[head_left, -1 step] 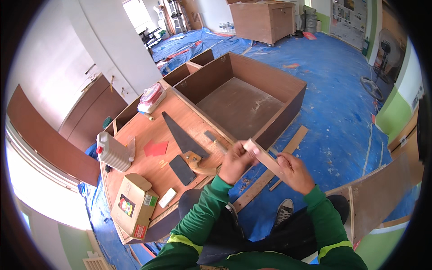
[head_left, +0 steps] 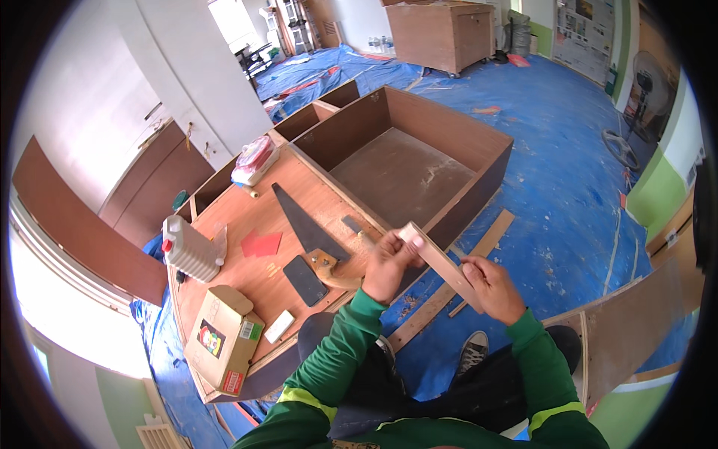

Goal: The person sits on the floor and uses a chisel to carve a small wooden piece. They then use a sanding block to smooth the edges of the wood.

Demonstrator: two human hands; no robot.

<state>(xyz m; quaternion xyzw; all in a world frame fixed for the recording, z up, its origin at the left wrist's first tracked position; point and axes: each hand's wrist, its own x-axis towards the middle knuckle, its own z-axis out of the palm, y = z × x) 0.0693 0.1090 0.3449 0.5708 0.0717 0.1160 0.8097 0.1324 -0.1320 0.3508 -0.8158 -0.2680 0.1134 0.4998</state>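
My right hand (head_left: 493, 290) is closed around the near end of a short, flat wooden strip (head_left: 445, 268), which slants up and left in front of me. At its far end the fingers of my left hand (head_left: 387, 268) are closed against it. A pale pink patch by those fingertips is blurred, and I cannot make out what it is. Just left of my left hand, on the brown wooden panel, lie a handsaw (head_left: 303, 228) with a wooden handle, a small tool with a grey blade (head_left: 353, 224), and a black phone (head_left: 305, 280).
A cardboard box (head_left: 222, 340), a white block (head_left: 279, 327), red sheets (head_left: 262, 244), a plastic jug (head_left: 191, 248) and a lidded tub (head_left: 254, 159) rest on the panel. Beyond is an open brown cabinet frame (head_left: 449, 120). A long board (head_left: 486, 236) lies on blue sheeting (head_left: 553, 194).
My left fingertips have moved slightly up along the strip toward its far end. The right hand keeps its hold, and the whole view has shifted a little.
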